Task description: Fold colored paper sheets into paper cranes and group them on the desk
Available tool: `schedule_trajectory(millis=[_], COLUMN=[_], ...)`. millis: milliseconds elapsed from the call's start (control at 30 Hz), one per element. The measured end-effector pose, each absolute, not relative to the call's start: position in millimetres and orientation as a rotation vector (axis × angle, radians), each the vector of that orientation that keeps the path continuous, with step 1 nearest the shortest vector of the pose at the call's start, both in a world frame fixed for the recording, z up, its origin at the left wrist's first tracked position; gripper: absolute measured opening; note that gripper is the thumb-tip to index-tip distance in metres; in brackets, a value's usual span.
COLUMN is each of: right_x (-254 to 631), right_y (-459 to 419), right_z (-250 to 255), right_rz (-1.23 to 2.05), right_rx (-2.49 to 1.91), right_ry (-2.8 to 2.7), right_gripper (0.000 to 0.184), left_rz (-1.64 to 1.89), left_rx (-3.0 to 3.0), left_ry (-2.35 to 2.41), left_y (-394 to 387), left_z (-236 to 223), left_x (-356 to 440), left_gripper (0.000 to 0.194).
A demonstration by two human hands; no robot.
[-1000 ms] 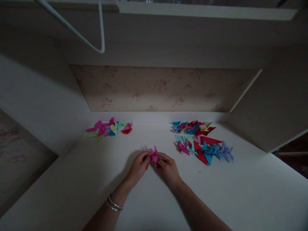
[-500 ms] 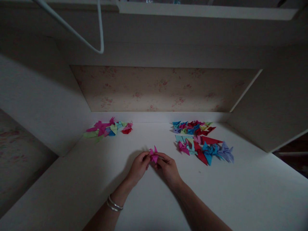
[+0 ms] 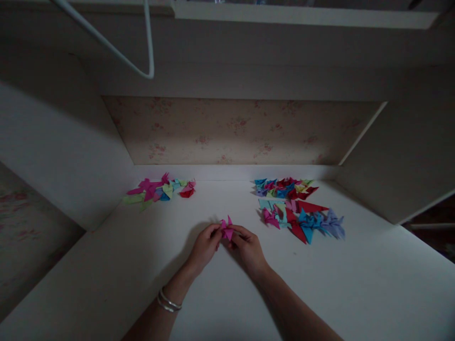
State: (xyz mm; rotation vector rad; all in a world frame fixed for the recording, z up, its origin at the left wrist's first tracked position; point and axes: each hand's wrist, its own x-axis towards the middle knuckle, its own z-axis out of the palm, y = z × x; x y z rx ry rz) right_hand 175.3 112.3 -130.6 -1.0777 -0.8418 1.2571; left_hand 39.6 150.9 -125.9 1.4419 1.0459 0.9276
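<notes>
A small magenta folded-paper crane (image 3: 228, 229) with pointed tips is held between both hands just above the white tabletop (image 3: 227, 293). My left hand (image 3: 205, 244) pinches its left side between thumb and fingers. From the other side, my right hand (image 3: 248, 247) grips the right part of the crane with thumb and forefinger. Two silver bangles (image 3: 168, 301) circle the left wrist. The fingertips hide part of the paper's lower edges.
Colourful folded-paper pieces (image 3: 159, 189) lie in a pile at the back left. Two more groups, a rear one (image 3: 284, 188) and a nearer one (image 3: 302, 220), lie at the right. Side panels and a floral back wall (image 3: 238, 132) enclose the surface; a white cable (image 3: 117, 52) hangs above.
</notes>
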Motion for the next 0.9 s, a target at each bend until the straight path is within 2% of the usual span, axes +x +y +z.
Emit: schedule_trajectory(millis=[900], right_x=[173.5], right_y=[112.1], right_z=[-126.9], right_rz=[1.244], right_rx=[-1.073], right_ry=[-0.844], right_gripper=[0.025], left_rz=[0.935], left_rx=[1.431], left_ry=[1.053], left_y=[150.5], left_z=[-123.7], left_x=[40.9], left_gripper=[0.033])
